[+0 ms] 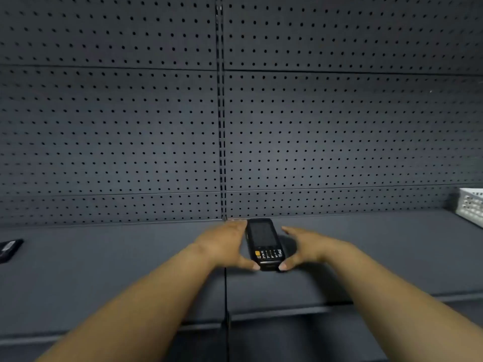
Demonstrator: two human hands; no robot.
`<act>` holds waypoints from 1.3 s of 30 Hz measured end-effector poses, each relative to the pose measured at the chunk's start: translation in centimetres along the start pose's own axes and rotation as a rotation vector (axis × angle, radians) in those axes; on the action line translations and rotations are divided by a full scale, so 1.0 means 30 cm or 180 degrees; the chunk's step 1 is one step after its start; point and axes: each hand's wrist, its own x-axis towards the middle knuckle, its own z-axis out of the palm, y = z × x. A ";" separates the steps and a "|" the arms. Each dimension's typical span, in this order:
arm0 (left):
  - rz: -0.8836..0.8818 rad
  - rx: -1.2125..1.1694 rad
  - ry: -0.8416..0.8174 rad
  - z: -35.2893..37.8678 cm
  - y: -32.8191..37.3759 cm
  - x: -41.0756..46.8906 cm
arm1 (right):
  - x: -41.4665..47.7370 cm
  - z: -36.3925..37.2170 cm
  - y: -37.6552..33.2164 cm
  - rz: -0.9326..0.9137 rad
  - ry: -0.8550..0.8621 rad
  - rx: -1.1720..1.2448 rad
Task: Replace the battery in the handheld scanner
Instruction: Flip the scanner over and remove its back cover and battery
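The black handheld scanner (264,242) lies face up on the dark grey shelf (130,270), its screen toward the pegboard and its keypad with a yellow key toward me. My left hand (224,244) wraps its left side, fingers along the top corner and thumb at the near left corner. My right hand (308,246) sits on the right, thumb touching the near right corner, fingers spread apart from the body. A flat black object, possibly a battery (9,249), lies at the shelf's far left edge.
A grey pegboard wall (156,126) rises right behind the scanner. A white perforated basket (471,206) stands on the shelf at the far right. The shelf's front lip (287,312) runs under my forearms.
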 end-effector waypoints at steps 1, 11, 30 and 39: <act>-0.0014 -0.0071 -0.0084 0.002 -0.005 0.014 | 0.012 0.001 0.000 0.0015 -0.0069 -0.0008; 0.0118 -0.0335 -0.0533 0.065 -0.037 0.122 | 0.079 -0.009 0.025 -0.0166 -0.0522 0.0265; -0.0172 -0.1187 -0.0403 0.120 -0.035 0.140 | 0.082 -0.009 -0.002 -0.0707 -0.0575 0.0970; -0.0233 -0.1976 -0.0404 0.153 -0.009 0.140 | 0.040 -0.052 -0.085 -0.0975 -0.0338 0.1565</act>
